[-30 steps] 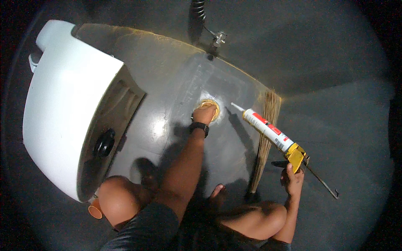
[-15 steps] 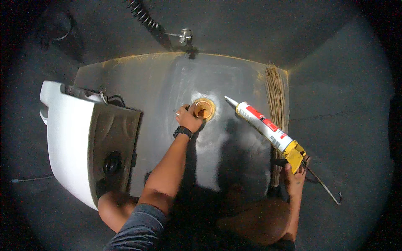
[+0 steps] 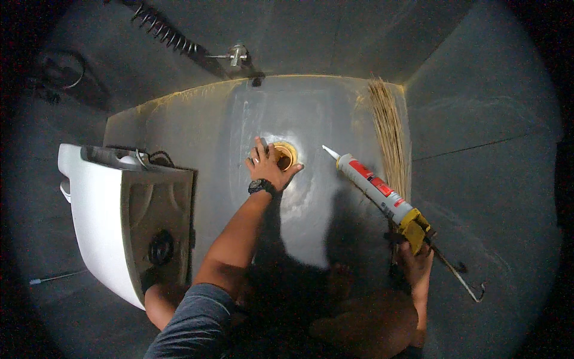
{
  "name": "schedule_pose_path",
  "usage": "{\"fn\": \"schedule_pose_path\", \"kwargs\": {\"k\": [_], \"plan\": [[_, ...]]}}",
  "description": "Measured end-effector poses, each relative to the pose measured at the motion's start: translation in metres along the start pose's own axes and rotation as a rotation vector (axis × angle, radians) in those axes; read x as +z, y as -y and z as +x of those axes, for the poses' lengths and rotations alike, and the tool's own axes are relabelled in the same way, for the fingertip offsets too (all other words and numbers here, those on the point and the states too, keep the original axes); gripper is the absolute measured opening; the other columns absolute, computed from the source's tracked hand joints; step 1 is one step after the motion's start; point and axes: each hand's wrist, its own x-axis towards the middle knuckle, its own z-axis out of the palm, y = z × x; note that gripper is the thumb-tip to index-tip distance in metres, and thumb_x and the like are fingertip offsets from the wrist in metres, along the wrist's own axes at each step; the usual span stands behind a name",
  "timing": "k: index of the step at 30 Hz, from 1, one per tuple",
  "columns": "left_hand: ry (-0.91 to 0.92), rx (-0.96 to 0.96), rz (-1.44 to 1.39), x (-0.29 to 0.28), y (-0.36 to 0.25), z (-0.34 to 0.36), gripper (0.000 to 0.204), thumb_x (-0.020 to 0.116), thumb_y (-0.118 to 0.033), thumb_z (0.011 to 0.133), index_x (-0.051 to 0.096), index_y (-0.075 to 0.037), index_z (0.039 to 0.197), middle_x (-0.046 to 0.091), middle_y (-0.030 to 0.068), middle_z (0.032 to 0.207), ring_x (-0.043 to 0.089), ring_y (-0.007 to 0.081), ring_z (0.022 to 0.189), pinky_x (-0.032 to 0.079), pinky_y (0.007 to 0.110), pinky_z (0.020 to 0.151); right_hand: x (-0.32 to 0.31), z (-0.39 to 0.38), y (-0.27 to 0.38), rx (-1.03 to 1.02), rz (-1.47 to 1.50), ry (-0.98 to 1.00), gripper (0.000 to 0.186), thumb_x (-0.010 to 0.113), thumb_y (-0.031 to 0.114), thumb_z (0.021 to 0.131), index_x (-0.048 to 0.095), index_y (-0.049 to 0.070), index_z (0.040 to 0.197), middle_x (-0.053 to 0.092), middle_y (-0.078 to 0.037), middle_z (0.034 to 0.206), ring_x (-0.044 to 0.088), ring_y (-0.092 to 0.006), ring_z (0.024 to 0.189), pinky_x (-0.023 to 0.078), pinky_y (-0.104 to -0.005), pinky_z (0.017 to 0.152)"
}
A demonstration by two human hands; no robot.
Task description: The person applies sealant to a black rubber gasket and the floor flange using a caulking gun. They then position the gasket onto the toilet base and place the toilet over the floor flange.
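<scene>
My left hand (image 3: 270, 166), with a black watch on its wrist, lies over the left edge of a round drain pipe opening (image 3: 292, 154) in the floor. Its fingers are spread and nothing shows in its grasp. An orange-yellow rim lines the opening, and its inside is dark. To the right, my right hand (image 3: 417, 263) is closed round the grip of a yellow caulking gun (image 3: 415, 226). The gun carries a white and red sealant cartridge (image 3: 373, 186), whose white nozzle (image 3: 330, 152) points up and left toward the opening without touching it.
A white toilet bowl (image 3: 95, 221) lies on its side at the left, its hollow underside facing the opening. A stick broom (image 3: 390, 131) lies along the right wall. A metal valve (image 3: 237, 55) with a coiled black hose (image 3: 164, 29) is on the far wall. My bent knees show low down.
My left hand's fingers have spread from a bent hold at the rim to lie across its left side. My right hand and the caulking gun sit slightly lower. The view has shifted a little.
</scene>
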Motion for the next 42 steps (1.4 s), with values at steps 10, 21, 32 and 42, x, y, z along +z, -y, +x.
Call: {"fn": "schedule_pose_path", "kwargs": {"k": [10, 21, 32, 42], "plan": [[-0.009, 0.076, -0.053, -0.032, 0.007, -0.007, 0.089, 0.054, -0.079, 0.067, 0.057, -0.012, 0.126, 0.011, 0.0233, 0.152, 0.016, 0.0420, 0.137, 0.011, 0.060, 0.108, 0.006, 0.005, -0.013, -0.148, 0.041, -0.042, 0.040, 0.071, 0.027, 0.084, 0.058, 0.000, 0.111, 0.064, -0.008, 0.102, 0.059, -0.0188, 0.091, 0.046, -0.0326, 0.082], [-0.153, 0.289, -0.045, -0.028, 0.006, -0.029, 0.094, 0.057, -0.077, 0.066, 0.049, -0.011, 0.132, 0.008, 0.0263, 0.152, 0.007, 0.0436, 0.140, 0.006, 0.060, 0.109, 0.008, 0.013, -0.033, -0.231, 0.069, -0.001, 0.043, 0.067, 0.029, 0.085, 0.054, 0.002, 0.116, 0.061, -0.006, 0.101, 0.057, -0.0196, 0.091, 0.046, -0.0316, 0.082], [-0.041, 0.093, -0.651, -0.025, 0.001, -0.054, 0.051, 0.060, -0.054, 0.084, 0.067, -0.003, 0.087, 0.066, 0.0140, 0.078, 0.065, 0.0248, 0.076, 0.051, 0.036, 0.072, 0.004, 0.024, -0.054, -0.154, 0.008, 0.119, 0.036, 0.057, 0.031, 0.090, 0.054, 0.000, 0.109, 0.056, -0.003, 0.074, 0.052, -0.0117, 0.062, 0.042, -0.0286, 0.055], [0.660, -0.529, -2.504, -0.027, -0.105, -0.091, 0.074, 0.046, -0.075, 0.080, 0.052, -0.009, 0.112, 0.060, 0.0074, 0.097, 0.060, 0.0208, 0.083, 0.049, 0.037, 0.075, 0.017, 0.000, 0.036, 0.010, -0.479, 0.238, 0.040, 0.066, 0.022, 0.085, 0.052, 0.001, 0.117, 0.059, -0.011, 0.107, 0.058, -0.0203, 0.094, 0.046, -0.0318, 0.082]]}}
